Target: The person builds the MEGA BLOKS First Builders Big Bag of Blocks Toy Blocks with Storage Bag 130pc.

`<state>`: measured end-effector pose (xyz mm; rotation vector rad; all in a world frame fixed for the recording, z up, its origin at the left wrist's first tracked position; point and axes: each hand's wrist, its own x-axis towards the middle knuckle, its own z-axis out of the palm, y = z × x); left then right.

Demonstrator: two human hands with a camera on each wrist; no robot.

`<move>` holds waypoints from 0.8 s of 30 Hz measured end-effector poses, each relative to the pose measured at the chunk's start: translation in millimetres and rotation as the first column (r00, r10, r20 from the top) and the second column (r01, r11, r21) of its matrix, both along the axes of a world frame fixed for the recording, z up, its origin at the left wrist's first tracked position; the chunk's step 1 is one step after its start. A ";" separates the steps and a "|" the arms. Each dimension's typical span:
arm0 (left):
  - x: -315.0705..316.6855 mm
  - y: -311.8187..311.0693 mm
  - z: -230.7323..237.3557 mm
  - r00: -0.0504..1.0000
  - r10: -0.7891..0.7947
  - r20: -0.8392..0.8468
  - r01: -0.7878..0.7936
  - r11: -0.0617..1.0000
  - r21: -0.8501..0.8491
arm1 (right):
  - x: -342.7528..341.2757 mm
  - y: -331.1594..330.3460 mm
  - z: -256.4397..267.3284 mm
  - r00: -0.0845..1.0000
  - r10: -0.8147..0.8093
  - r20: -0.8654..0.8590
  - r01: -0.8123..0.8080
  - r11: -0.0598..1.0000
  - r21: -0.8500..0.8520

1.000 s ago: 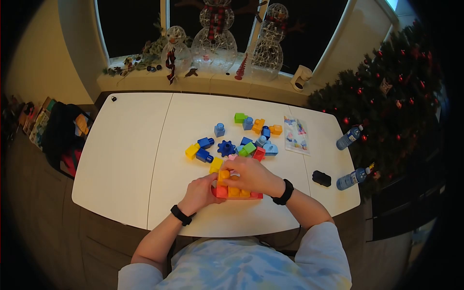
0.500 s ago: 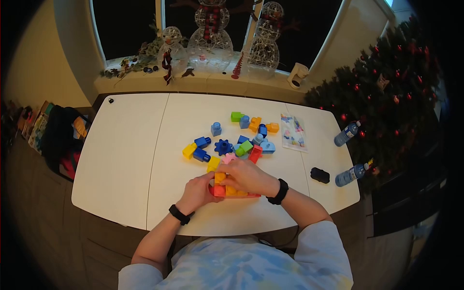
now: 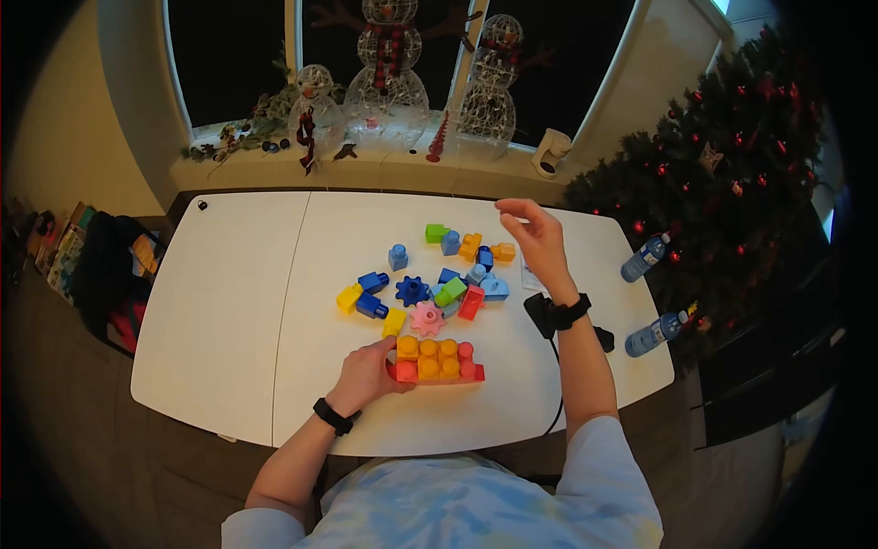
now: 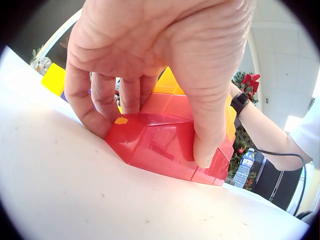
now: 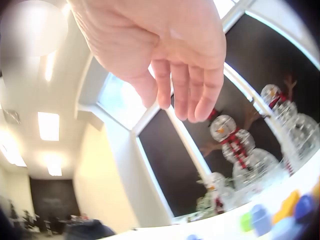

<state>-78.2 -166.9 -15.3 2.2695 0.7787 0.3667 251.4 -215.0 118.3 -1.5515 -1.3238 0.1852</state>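
Observation:
A built stack of toy building blocks [image 3: 441,373], red below with orange and red studded blocks on top, stands near the front of the table. My left hand [image 3: 368,373] grips its left end. In the left wrist view the thumb [image 4: 206,145] lies along one red side and the fingers reach round the other. My right hand [image 3: 540,245] is raised in the air to the right of the loose blocks, fingers loosely bent and holding nothing. Just behind the stack lie a pink gear-shaped block [image 3: 427,318] and a yellow block [image 3: 394,322].
Several loose blocks lie mid-table, among them a dark blue gear-shaped block [image 3: 412,291] and a red block [image 3: 471,303]. Two water bottles [image 3: 654,335] stand along the right edge. A black cable [image 3: 560,389] hangs from the right wrist. Snowman figures [image 3: 388,101] line the windowsill.
My right hand has let go of the orange block on the stack and moved up and right, away from it. The left hand keeps its grip.

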 end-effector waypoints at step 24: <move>0.6 -1.8 4.8 1.000 0.009 0.001 -0.009 0.999 -0.043 | 15.6 -36.1 -69.2 0.994 0.060 -0.088 -0.082 0.957 -0.280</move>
